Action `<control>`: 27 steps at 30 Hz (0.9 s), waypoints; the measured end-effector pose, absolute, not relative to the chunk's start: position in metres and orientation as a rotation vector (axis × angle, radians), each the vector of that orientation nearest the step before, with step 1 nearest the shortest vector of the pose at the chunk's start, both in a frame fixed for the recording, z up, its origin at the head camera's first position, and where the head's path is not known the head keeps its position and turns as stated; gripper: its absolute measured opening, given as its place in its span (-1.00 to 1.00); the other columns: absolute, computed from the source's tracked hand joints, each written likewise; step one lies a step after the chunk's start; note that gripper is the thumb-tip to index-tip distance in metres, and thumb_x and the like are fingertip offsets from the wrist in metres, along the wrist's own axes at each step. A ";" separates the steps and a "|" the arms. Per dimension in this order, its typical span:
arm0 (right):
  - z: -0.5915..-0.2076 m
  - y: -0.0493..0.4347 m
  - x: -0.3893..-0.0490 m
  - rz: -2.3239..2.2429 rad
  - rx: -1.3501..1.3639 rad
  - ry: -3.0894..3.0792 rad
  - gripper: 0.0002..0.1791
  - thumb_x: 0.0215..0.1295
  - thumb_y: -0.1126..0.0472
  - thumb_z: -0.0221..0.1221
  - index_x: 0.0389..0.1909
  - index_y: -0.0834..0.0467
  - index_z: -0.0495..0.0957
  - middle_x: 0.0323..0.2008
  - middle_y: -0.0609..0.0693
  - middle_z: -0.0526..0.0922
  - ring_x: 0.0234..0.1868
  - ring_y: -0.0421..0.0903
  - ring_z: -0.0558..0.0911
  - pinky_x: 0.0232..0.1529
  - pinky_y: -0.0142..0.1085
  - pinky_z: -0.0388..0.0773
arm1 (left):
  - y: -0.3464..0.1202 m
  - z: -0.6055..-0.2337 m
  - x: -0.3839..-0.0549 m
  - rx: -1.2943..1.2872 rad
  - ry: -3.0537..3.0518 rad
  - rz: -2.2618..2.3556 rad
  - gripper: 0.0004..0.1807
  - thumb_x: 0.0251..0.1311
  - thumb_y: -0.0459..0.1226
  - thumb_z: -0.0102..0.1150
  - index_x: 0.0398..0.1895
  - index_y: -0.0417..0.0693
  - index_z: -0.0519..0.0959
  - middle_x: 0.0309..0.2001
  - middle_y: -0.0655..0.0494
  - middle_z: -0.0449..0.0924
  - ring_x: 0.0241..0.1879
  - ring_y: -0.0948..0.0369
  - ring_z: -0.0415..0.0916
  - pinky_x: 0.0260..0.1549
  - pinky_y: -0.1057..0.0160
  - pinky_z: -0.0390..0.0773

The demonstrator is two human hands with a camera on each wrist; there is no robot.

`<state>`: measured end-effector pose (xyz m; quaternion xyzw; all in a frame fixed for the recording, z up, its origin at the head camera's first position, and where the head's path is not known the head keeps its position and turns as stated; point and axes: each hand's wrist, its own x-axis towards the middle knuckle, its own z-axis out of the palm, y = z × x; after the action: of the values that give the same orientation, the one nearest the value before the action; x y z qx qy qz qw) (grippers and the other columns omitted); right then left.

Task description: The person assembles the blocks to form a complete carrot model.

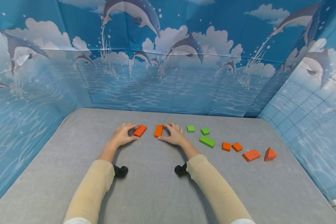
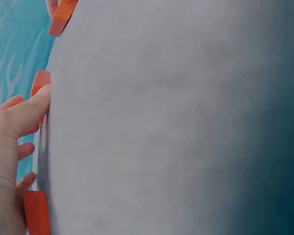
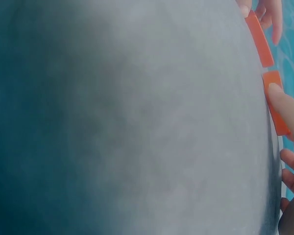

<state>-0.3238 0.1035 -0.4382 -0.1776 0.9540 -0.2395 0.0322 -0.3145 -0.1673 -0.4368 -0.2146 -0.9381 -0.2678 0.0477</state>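
Observation:
In the head view my left hand (image 1: 123, 134) pinches a red-orange rectangular block (image 1: 140, 131) between thumb and fingers. Across a small gap, an orange rectangular block (image 1: 158, 131) is gripped by my right hand (image 1: 172, 134). Both blocks are at table level, tilted slightly differently. The left wrist view shows the thumb of the left hand (image 2: 14, 117) against its block (image 2: 40, 78). Another red-orange block (image 2: 36, 213) stands beside that palm, mostly hidden in the head view. In the right wrist view the right thumb lies along its block (image 3: 272, 78).
Right of the right hand lie two small green blocks (image 1: 190, 128) and a longer green block (image 1: 207, 141). Further right are two small orange cubes (image 1: 226, 146), an orange rectangular block (image 1: 251, 155) and an orange triangular block (image 1: 270, 154). A dolphin-print curtain (image 1: 168, 87) borders the grey table (image 1: 151, 186).

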 end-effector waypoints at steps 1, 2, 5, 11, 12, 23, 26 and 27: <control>-0.438 0.104 -0.324 -0.741 -0.546 2.934 -0.22 0.10 -0.24 0.16 0.32 -0.05 0.22 0.24 0.10 0.24 0.17 0.07 0.22 0.14 0.05 0.04 | -0.167 -0.436 -0.316 -0.662 -2.885 -0.798 -0.28 -0.03 -0.10 0.34 0.26 -0.01 0.35 -0.02 -0.05 0.48 0.01 -0.02 0.30 0.03 -0.13 0.18; -0.439 0.104 -0.324 -0.744 -0.546 2.931 -0.22 0.10 -0.24 0.16 0.32 -0.06 0.22 0.24 0.09 0.23 0.17 0.07 0.21 0.14 0.04 0.03 | -0.167 -0.435 -0.317 -0.670 -2.912 -0.786 -0.25 -0.02 -0.09 0.34 0.29 0.00 0.31 0.00 -0.06 0.46 0.01 -0.03 0.29 0.04 -0.15 0.17; -0.439 0.104 -0.324 -0.757 -0.544 2.923 -0.23 0.09 -0.24 0.17 0.32 -0.07 0.22 0.24 0.09 0.23 0.18 0.07 0.21 0.14 0.04 0.03 | -0.167 -0.431 -0.322 -0.688 -3.015 -0.725 -0.18 0.02 -0.04 0.29 0.36 0.05 0.18 0.07 -0.07 0.38 0.09 -0.06 0.23 0.10 -0.20 0.09; -0.439 0.104 -0.324 -0.775 -0.536 2.912 -0.24 0.08 -0.22 0.19 0.31 -0.09 0.23 0.23 0.07 0.24 0.19 0.06 0.20 0.11 0.02 0.04 | -0.166 -0.424 -0.330 -0.692 -3.165 -0.658 -0.14 0.04 0.07 0.22 0.39 0.07 0.11 0.27 -0.15 0.16 0.23 -0.15 0.06 0.15 -0.23 -0.05; -0.439 0.104 -0.324 -0.774 -0.535 2.911 -0.24 0.08 -0.22 0.19 0.31 -0.09 0.23 0.23 0.07 0.24 0.19 0.06 0.20 0.11 0.02 0.04 | -0.166 -0.423 -0.330 -0.690 -3.172 -0.663 -0.14 0.03 0.07 0.23 0.39 0.06 0.12 0.27 -0.15 0.16 0.22 -0.14 0.07 0.15 -0.23 -0.05; -0.438 0.108 -0.321 -0.983 -0.628 2.880 -0.26 0.04 -0.08 0.29 0.25 0.06 0.32 0.13 0.11 0.35 0.14 0.06 0.27 0.11 0.07 0.05 | -0.164 -0.423 -0.330 -0.622 -3.148 -0.730 -0.15 -0.05 0.06 0.31 0.33 0.04 0.23 0.08 -0.05 0.33 0.08 -0.01 0.20 0.11 -0.17 0.04; -0.436 0.114 -0.317 -1.069 -0.683 2.854 -0.28 0.03 -0.02 0.31 0.23 0.09 0.33 0.09 0.11 0.39 0.11 0.05 0.32 0.10 0.09 0.07 | -0.164 -0.424 -0.330 -0.614 -3.134 -0.754 -0.17 -0.07 0.05 0.33 0.31 0.05 0.26 0.06 -0.03 0.35 0.06 0.01 0.21 0.10 -0.15 0.06; -0.435 0.116 -0.315 -1.090 -0.703 2.848 -0.29 0.03 0.00 0.32 0.22 0.10 0.34 0.08 0.11 0.40 0.10 0.05 0.33 0.10 0.08 0.09 | -0.164 -0.424 -0.330 -0.614 -3.127 -0.761 -0.17 -0.07 0.04 0.33 0.30 0.04 0.26 0.05 -0.03 0.35 0.06 0.01 0.22 0.10 -0.15 0.07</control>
<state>-0.3151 0.1161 -0.4347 -0.2246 0.9101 -0.3483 0.0061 -0.3299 -0.1639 -0.4244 -0.1870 -0.9523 -0.2316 -0.0673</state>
